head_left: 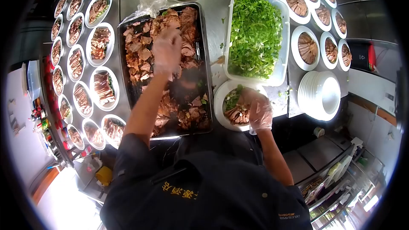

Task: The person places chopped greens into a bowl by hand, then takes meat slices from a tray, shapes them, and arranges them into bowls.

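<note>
My left hand (167, 51), in a clear plastic glove, reaches over a black tray (208, 102) of sliced cooked meat (138, 57). Its fingers are blurred among the slices, so I cannot see whether they grip any. My right hand (259, 113), also gloved, bends its fingers over the right side of a white plate (220, 117). Meat slices (237, 116) lie on that plate, with chopped green herbs (232, 98) beside them. The right fingertips press on the meat and are partly hidden. Just beyond the plate stands a clear plastic tub (286, 55) filled with chopped greens (255, 34).
Rows of plated meat (104, 88) line the left side of the steel table (217, 12). More meat plates (305, 49) stand at the right, near a stack of white plates (319, 96). Crumpled plastic film (151, 5) lies at the tray's far left corner. Stray herb bits dot the table.
</note>
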A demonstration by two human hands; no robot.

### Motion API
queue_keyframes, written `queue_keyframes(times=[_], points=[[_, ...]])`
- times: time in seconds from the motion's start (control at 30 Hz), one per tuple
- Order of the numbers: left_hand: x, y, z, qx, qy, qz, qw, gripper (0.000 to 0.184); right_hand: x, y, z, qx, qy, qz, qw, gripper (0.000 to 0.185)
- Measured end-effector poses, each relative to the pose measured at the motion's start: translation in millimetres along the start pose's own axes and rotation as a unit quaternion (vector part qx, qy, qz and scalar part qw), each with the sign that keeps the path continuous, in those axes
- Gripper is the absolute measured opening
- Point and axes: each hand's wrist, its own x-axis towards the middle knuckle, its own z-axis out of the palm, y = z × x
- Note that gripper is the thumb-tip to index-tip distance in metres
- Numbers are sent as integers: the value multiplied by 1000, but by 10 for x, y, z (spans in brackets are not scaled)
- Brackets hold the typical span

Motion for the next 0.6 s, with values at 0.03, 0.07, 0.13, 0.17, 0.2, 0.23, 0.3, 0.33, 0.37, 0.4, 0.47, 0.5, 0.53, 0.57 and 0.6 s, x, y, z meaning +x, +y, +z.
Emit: queue_keyframes(times=[0.03,0.07,0.13,0.17,0.2,0.23,0.3,0.33,0.37,0.4,0.47,0.5,0.53,0.57,0.6], points=[[224,-139,-54,-15,12,-57,998,38,15,-19,45,82,36,145,985,46],[385,-278,-24,-18,14,-56,998,38,85,-107,100,145,132,173,965,73],[603,-440,50,79,3,-55,995,47,312,423,239,270,212,359,868,89],[628,-419,65,75,4,-53,996,47,466,380,195,360,230,418,802,84],[664,-384,86,108,-22,-74,991,51,623,335,151,438,259,471,720,80],[702,-357,97,142,-49,-94,984,56,703,463,186,439,263,470,719,80],[728,-300,29,162,-65,-81,981,56,780,781,294,469,167,434,751,71],[716,-245,-44,175,-83,-68,979,55,768,830,330,455,192,424,759,65],[706,-199,-96,188,-100,-55,975,54,802,862,291,456,195,426,757,65],[675,-200,-69,211,-89,-35,973,52,864,914,207,422,177,435,775,65],[747,-235,-54,198,-97,-49,974,51,1004,729,49,336,167,448,811,48],[758,-221,-84,185,-106,-65,975,50,1062,766,-9,352,165,460,798,52],[750,-200,-123,185,-112,-61,974,50,1074,844,-72,329,142,421,833,52],[765,-132,-179,214,-135,-51,966,52,1072,952,-152,304,122,381,864,52],[752,-72,-182,242,-158,-38,957,53,1055,1051,-219,326,94,356,871,61]])
